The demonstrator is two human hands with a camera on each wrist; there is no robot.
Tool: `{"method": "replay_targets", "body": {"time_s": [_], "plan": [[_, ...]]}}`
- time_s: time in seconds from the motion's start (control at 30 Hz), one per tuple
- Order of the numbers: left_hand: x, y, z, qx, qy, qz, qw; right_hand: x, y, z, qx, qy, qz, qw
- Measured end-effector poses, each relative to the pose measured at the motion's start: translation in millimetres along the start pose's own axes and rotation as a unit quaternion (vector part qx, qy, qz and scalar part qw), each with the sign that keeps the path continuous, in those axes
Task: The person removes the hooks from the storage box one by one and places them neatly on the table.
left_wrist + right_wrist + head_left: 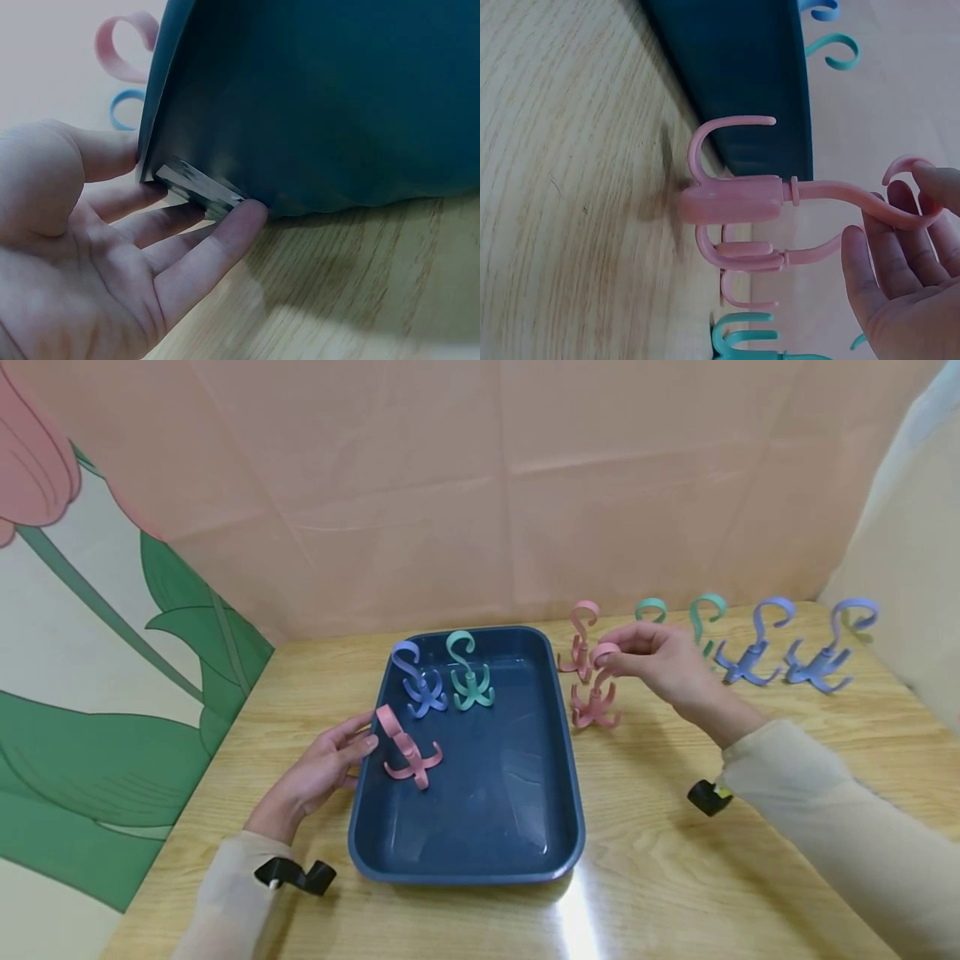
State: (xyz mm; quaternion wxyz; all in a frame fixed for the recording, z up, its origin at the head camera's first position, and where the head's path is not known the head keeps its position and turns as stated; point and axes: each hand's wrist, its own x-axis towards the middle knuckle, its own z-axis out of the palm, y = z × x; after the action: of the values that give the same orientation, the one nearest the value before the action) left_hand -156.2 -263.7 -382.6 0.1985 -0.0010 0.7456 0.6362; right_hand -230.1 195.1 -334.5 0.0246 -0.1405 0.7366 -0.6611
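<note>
My right hand [663,664] pinches the curved top of a pink four-claw hanging hook [735,201], just right of the dark blue tray [480,881]. Whether its claws touch the table I cannot tell. A second pink hook [578,643] stands close behind it. At the tray's left side, my left hand [330,764] holds the wall, thumb over the rim and the other fingers against the outside [202,259]. Inside the tray are a pink hook [412,760] leaning on the left wall, a purple-blue hook [426,696] and a green hook [472,687].
Right of my right hand, two green hooks [707,608] stand partly hidden by it, then two purple-blue hooks [746,664] farther right. The wooden table [645,877] ends at a pinkish cloth wall [390,527] behind. A flower-print panel [82,760] borders the left.
</note>
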Motion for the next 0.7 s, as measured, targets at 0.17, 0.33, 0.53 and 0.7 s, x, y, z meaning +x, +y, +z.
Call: {"method": "replay_targets", "body": {"time_s": [0.17, 0.33, 0.53, 0.7], "plan": [[0.0, 0.1, 0.5, 0.002, 0.001, 0.000, 1.0000, 0.3, 1.0, 2.5, -0.024, 0.004, -0.001, 1.000], [-0.3, 0.2, 0.9, 0.003, 0.005, -0.001, 1.0000, 0.3, 3.1, 5.8, -0.054, 0.015, 0.006, 0.998], [0.2, 1.0, 1.4, 0.004, 0.007, -0.006, 0.9999, 0.3, 5.8, 8.3, -0.080, 0.022, 0.008, 0.997], [0.3, 1.0, 1.1, 0.002, 0.008, -0.006, 0.9999, 1.8, 7.1, 9.9, -0.075, 0.031, 0.011, 0.997]]}}
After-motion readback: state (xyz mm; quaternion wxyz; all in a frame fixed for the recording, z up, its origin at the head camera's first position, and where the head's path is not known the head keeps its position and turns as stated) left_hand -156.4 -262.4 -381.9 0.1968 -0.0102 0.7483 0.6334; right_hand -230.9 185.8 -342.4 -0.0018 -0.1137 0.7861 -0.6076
